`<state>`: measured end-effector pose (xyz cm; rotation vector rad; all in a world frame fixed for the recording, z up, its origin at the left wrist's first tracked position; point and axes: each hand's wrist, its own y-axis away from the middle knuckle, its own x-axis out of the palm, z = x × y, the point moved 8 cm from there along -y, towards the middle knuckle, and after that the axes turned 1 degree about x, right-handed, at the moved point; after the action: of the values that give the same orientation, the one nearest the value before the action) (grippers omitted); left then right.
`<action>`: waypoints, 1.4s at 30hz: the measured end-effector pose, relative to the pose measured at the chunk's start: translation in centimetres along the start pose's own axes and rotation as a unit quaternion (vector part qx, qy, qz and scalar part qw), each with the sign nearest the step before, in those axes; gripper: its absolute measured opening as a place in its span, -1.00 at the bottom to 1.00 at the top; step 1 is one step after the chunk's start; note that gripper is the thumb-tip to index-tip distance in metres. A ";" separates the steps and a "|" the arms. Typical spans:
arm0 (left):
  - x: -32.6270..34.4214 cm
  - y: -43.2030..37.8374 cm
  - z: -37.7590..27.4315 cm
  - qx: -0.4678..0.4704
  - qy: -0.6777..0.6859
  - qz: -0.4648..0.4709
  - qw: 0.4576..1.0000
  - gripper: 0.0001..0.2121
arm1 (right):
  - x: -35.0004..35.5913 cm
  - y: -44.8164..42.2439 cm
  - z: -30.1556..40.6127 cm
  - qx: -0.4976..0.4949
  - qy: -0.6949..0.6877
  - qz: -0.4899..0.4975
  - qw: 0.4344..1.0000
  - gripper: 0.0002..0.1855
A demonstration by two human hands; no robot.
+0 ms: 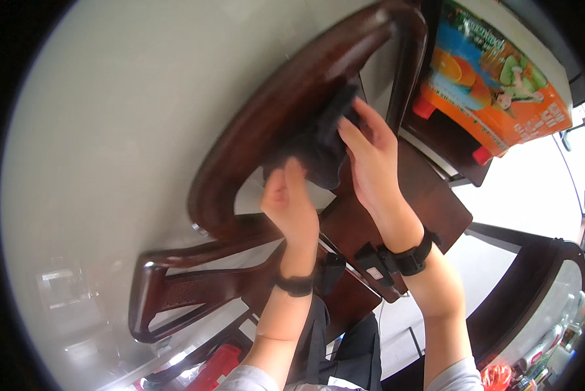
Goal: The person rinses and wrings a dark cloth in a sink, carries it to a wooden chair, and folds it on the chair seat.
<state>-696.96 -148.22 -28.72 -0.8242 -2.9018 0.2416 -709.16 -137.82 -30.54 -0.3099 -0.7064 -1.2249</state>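
A dark cloth [317, 151] is bunched against the curved top rail of a dark wooden chair back [253, 117]. My left hand [292, 200] pinches the cloth's lower left edge between thumb and fingers. Higher and to the right, my right hand [370, 151] grips the cloth's upper right part, its fingers partly hidden by the folds. Both wrists wear black straps with small black devices attached. Below the hands show the chairs' brown wooden seats [419, 195].
A second wooden chair back [148, 293] stands at lower left, beside a pale glossy surface. An orange printed carton [497, 93] rests on a dark seat at upper right. At lower right, bottles and a red plastic bag [496, 377] lie near a dark curved wooden edge [522, 293].
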 end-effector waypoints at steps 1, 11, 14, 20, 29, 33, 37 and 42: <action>-0.8 0.4 -0.7 0.011 0.002 -0.003 1.000 -0.77 | -0.3 0.9 0.2 0.009 -0.030 0.010 0.999 -0.51; -14.7 9.6 -7.4 -0.075 -0.143 -0.036 0.986 -0.74 | 0.2 13.7 4.2 0.003 0.159 -0.037 0.987 -0.52; -17.6 11.4 -9.2 -0.151 0.018 -0.166 0.974 -0.79 | 1.9 15.9 6.2 -0.012 0.140 0.003 0.990 -0.47; -19.4 12.3 -14.4 -0.044 0.060 -0.250 0.965 -0.80 | 3.4 18.7 9.8 -0.101 0.386 0.050 0.915 -0.90; -25.5 14.3 -18.8 0.051 -0.017 -0.328 0.943 -0.78 | 7.5 22.4 8.4 -0.213 0.415 0.019 0.884 -0.90; -29.9 15.1 -21.5 0.130 -0.135 -0.361 0.913 -0.79 | 11.9 25.0 7.0 -0.290 0.402 0.012 0.868 -0.88; -35.2 15.9 -24.1 0.286 -0.232 -0.339 0.866 -0.72 | 16.7 28.0 4.2 -0.338 0.416 0.017 0.844 -0.89; -44.4 15.8 -24.3 0.298 -0.329 -0.317 0.838 -0.71 | 21.2 30.7 1.4 -0.373 0.454 0.007 0.809 -0.79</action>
<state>-647.62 -155.57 -10.81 0.4173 -3.1006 1.4850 -677.60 -142.71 -11.27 -0.3166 0.6419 -1.4083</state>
